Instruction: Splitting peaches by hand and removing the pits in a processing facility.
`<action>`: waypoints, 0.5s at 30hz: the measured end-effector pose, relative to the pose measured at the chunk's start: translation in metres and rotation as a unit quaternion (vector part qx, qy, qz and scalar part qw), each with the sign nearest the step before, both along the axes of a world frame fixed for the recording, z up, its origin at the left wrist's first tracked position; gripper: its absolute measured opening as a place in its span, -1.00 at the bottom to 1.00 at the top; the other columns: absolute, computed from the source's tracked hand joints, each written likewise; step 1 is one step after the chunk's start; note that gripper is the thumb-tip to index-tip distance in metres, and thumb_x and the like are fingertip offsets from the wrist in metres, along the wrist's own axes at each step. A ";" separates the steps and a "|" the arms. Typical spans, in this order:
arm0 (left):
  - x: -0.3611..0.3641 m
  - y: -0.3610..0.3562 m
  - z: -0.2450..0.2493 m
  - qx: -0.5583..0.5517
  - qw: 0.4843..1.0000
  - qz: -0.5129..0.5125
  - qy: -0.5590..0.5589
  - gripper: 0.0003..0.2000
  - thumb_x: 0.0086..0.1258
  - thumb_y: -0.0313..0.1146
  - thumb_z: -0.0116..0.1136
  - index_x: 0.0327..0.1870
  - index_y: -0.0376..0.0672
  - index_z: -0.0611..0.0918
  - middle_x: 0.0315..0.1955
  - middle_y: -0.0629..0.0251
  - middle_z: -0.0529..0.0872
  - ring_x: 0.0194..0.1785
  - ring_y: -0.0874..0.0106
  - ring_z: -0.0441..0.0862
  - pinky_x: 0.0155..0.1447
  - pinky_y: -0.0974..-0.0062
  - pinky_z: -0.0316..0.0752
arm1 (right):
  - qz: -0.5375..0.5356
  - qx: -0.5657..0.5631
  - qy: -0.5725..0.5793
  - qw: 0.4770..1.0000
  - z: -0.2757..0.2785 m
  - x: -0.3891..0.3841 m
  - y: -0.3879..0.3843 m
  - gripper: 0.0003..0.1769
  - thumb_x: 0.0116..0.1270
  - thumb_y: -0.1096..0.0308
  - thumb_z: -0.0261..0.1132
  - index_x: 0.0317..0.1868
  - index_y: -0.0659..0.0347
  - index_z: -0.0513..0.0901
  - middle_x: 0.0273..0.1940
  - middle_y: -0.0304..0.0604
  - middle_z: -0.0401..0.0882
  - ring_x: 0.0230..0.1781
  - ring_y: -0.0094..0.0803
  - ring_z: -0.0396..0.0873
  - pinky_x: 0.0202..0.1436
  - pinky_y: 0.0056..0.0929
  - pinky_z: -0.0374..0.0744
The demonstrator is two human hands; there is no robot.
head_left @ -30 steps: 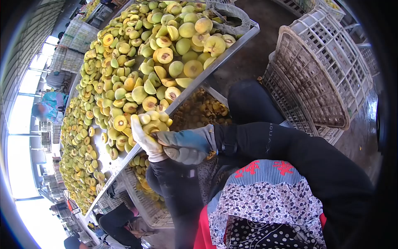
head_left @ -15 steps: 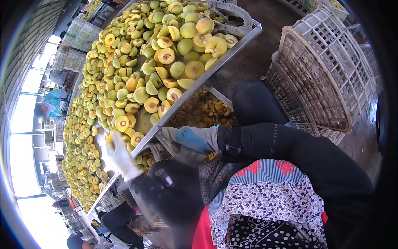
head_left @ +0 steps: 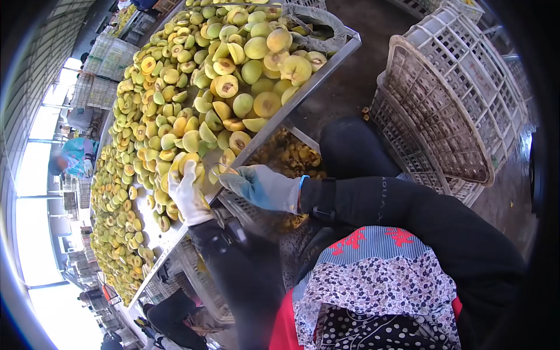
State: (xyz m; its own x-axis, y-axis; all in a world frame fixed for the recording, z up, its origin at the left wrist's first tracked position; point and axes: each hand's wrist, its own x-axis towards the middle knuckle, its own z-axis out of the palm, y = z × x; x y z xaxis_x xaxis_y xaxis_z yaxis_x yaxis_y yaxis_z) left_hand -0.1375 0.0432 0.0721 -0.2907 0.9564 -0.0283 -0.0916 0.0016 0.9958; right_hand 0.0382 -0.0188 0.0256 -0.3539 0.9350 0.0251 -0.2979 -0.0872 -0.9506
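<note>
My left hand (head_left: 189, 192), in a white glove, is at the table's near edge with its fingers curled around a yellow-green peach half (head_left: 188, 160). Just to its right is my right hand (head_left: 259, 185), in a grey-blue glove, fingers pinched together. A small thin looped tool (head_left: 215, 171) sticks out from its fingertips toward the left hand; its handle is hidden in the glove. Many cut peach halves (head_left: 169, 125), some with pits showing, are heaped on the metal-edged table (head_left: 297, 104) beyond both hands.
White plastic crates (head_left: 449, 99) stand stacked at the right. Below the table edge lie peach scraps (head_left: 289, 153). A grey padded loop (head_left: 326, 29) lies on the far table corner. Across the table is a person in a turquoise top (head_left: 74, 156); another person's dark-clothed leg (head_left: 175, 309) is at lower left.
My left hand has moved right, from over the heap toward my right hand, and now holds a peach half. My right hand has turned slightly, and the looped tool now shows at its fingertips.
</note>
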 end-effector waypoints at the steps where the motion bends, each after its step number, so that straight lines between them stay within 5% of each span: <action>1: -0.001 -0.012 0.005 0.023 0.997 -0.026 -0.070 -0.66 0.27 -0.65 0.27 0.08 -0.37 0.59 -0.02 0.15 0.67 -0.05 0.33 0.68 0.09 0.44 0.61 | 0.000 0.015 -0.027 1.000 0.001 0.000 0.000 -0.63 0.59 0.21 0.14 0.09 0.38 0.64 -0.09 -0.13 0.75 -0.13 -0.62 0.53 -0.03 -0.51 0.56; 3: -0.003 -0.027 -0.003 0.067 0.996 -0.033 0.040 -0.70 0.30 -0.62 0.25 0.06 -0.36 0.58 -0.01 0.13 0.66 0.00 0.27 0.67 0.12 0.41 0.59 | -0.003 0.045 -0.079 0.996 0.005 -0.001 0.002 -0.61 0.59 0.17 0.15 0.04 0.39 0.66 -0.13 -0.10 0.76 -0.14 -0.62 0.51 -0.06 -0.49 0.55; 6: 0.020 -0.046 0.004 0.034 0.991 -0.065 -0.107 -0.71 0.34 -0.55 0.24 0.06 -0.36 0.57 0.00 0.10 0.65 0.05 0.21 0.65 0.15 0.39 0.56 | -0.042 0.071 -0.079 0.993 0.012 0.001 0.000 -0.49 0.54 -0.08 0.13 -0.12 0.26 0.70 -0.33 0.19 0.67 -0.39 -0.05 0.58 -0.16 -0.21 0.56; 7: 0.022 -0.048 0.001 0.089 0.986 -0.102 0.095 -0.70 0.33 -0.52 0.25 0.06 -0.36 0.57 -0.01 0.09 0.65 0.05 0.20 0.65 0.15 0.39 0.56 | -0.044 0.062 -0.086 0.993 0.011 0.001 0.000 -0.48 0.54 -0.09 0.13 -0.13 0.26 0.69 -0.34 0.19 0.67 -0.38 -0.03 0.60 -0.17 -0.21 0.56; 9: 0.025 -0.051 -0.007 0.213 0.834 -0.036 0.509 -0.67 0.30 -0.45 0.28 0.06 -0.36 0.57 -0.01 0.07 0.65 0.05 0.19 0.65 0.13 0.39 0.55 | -0.048 0.045 -0.100 0.993 0.010 0.001 0.001 -0.46 0.54 -0.10 0.12 -0.14 0.28 0.69 -0.34 0.18 0.68 -0.34 0.00 0.65 -0.18 -0.20 0.56; 10: 0.026 -0.046 -0.017 0.258 0.801 0.020 0.539 -0.66 0.28 -0.45 0.29 0.05 -0.36 0.57 -0.01 0.07 0.66 0.05 0.20 0.65 0.13 0.40 0.55 | -0.047 0.048 -0.121 0.990 0.010 0.002 0.000 -0.46 0.54 -0.11 0.12 -0.14 0.28 0.69 -0.35 0.19 0.68 -0.32 0.02 0.66 -0.17 -0.20 0.56; 13: 0.045 -0.052 -0.007 0.255 0.812 0.017 0.525 -0.59 0.22 -0.42 0.34 0.07 -0.39 0.56 0.00 0.01 0.68 0.03 0.14 0.67 0.16 0.35 0.55 | -0.051 0.061 -0.151 0.985 0.015 0.005 -0.002 -0.45 0.54 -0.11 0.12 -0.15 0.29 0.69 -0.35 0.21 0.67 -0.26 0.04 0.69 -0.15 -0.19 0.57; 15: 0.049 -0.049 -0.011 0.233 0.882 0.011 0.409 -0.55 0.19 -0.40 0.37 0.09 -0.40 0.56 0.03 -0.01 0.68 0.03 0.08 0.66 0.19 0.30 0.54 | -0.065 0.073 -0.127 0.987 0.010 0.003 -0.002 -0.46 0.54 -0.10 0.12 -0.15 0.29 0.69 -0.34 0.22 0.67 -0.25 0.05 0.69 -0.14 -0.20 0.57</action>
State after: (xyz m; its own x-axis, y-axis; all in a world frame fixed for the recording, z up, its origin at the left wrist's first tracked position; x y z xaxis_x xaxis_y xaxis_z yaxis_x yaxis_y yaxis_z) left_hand -0.0887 -0.0063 0.0615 -0.0504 0.8025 0.5945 0.6633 -0.4181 0.6207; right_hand 0.0409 -0.0209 0.0354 -0.2430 0.9659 0.0890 -0.0476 0.0797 -0.9957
